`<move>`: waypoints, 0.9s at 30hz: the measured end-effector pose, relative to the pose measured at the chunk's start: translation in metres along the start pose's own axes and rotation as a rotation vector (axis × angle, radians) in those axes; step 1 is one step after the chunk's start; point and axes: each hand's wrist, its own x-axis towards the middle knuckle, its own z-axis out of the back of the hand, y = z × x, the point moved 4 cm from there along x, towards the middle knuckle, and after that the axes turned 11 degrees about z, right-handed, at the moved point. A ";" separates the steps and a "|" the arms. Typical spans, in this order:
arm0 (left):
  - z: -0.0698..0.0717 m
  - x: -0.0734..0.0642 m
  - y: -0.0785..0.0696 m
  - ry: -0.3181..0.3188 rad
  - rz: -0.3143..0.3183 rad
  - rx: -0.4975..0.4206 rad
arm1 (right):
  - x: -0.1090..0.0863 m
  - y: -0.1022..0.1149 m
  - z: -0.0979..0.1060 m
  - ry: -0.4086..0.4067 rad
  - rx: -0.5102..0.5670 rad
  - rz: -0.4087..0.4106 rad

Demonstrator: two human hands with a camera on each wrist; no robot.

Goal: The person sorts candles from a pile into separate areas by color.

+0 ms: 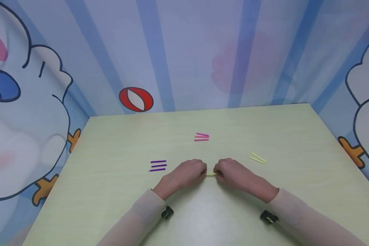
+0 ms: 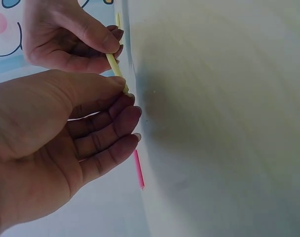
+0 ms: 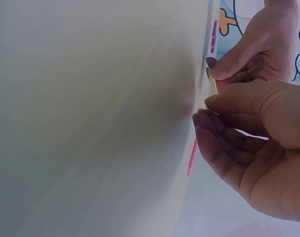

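A thin yellow stick (image 1: 211,174) spans the small gap between the two hands near the middle of the table. My left hand (image 1: 188,172) pinches one end of it between thumb and fingertips. At the other end, my right hand (image 1: 235,172) pinches it the same way. Only a short middle length of the stick (image 2: 114,65) shows in the left wrist view; fingers cover its ends. In the right wrist view, the other fingers of the right hand (image 3: 258,133) curve loosely below the pinch.
Three purple sticks (image 1: 158,165) lie left of the hands on the pale table (image 1: 89,198). Three pink sticks (image 1: 201,137) lie farther back, and two yellow sticks (image 1: 258,158) to the right. A printed backdrop (image 1: 196,58) rises along the table's back edge.
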 end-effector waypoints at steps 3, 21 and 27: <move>0.002 0.001 -0.003 -0.002 -0.009 0.007 | -0.002 -0.002 0.002 -0.013 -0.001 0.011; 0.007 0.026 -0.027 0.003 -0.055 0.084 | -0.023 -0.020 0.015 -0.068 -0.020 -0.026; 0.005 0.033 -0.037 0.000 -0.056 0.104 | -0.032 -0.026 0.019 -0.074 -0.031 -0.049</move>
